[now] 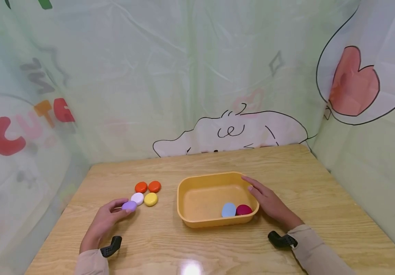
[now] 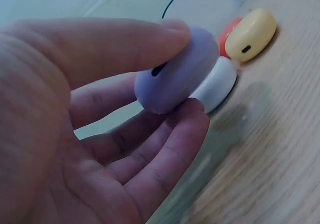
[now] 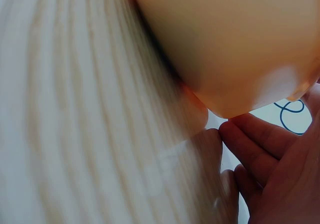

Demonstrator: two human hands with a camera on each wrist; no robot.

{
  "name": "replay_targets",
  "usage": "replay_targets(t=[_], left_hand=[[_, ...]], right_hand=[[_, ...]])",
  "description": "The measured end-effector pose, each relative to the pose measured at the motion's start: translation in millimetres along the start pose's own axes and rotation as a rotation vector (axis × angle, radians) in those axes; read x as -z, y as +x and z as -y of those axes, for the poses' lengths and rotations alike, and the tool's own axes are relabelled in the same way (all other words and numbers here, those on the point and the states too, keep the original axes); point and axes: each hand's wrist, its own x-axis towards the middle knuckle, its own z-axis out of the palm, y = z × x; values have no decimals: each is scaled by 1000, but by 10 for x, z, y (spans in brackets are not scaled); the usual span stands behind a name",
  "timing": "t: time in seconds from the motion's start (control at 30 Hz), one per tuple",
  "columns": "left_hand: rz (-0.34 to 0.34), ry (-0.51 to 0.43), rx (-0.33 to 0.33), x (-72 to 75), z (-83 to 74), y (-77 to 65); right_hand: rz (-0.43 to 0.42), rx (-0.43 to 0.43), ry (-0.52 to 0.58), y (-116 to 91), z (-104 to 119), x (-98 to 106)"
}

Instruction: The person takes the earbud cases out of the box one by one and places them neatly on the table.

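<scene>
From here, the near wall of the tray (image 1: pixel 214 224) hides the lower parts of the blue piece (image 1: pixel 229 209) and crimson piece (image 1: pixel 243 209), the left hand (image 1: pixel 104 220) covers part of the purple piece (image 1: pixel 129 206), and both sleeves (image 1: pixel 321 252) are cut off nearest me.

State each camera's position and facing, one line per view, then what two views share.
Head: on the person's head, facing forward and down at the table and yellow-orange tray; left hand, right hand and sleeves show.
Left wrist: on that wrist, facing the purple piece pinched there; thumb, fingers and palm show.
Right wrist: on that wrist, facing the tray's outer side and the table; fingers show at lower right.
Shared: head and left wrist both show the purple, white and yellow pieces.
</scene>
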Motion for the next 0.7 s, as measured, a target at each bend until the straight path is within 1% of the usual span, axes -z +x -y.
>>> replay_targets(t=[0.2, 0.3, 0.63, 0.7], left_hand=[[-16, 96, -10, -15, 45, 37], [-18, 115, -8, -26, 49, 30], [-14, 127, -20, -36, 36, 9], [-14, 121, -1, -33, 45, 7]], right_hand=[[6, 13, 4, 8, -3, 13], [8, 16, 5, 5, -6, 12], [0, 15, 8, 7, 11, 7], [-1, 9, 8, 5, 7, 1]])
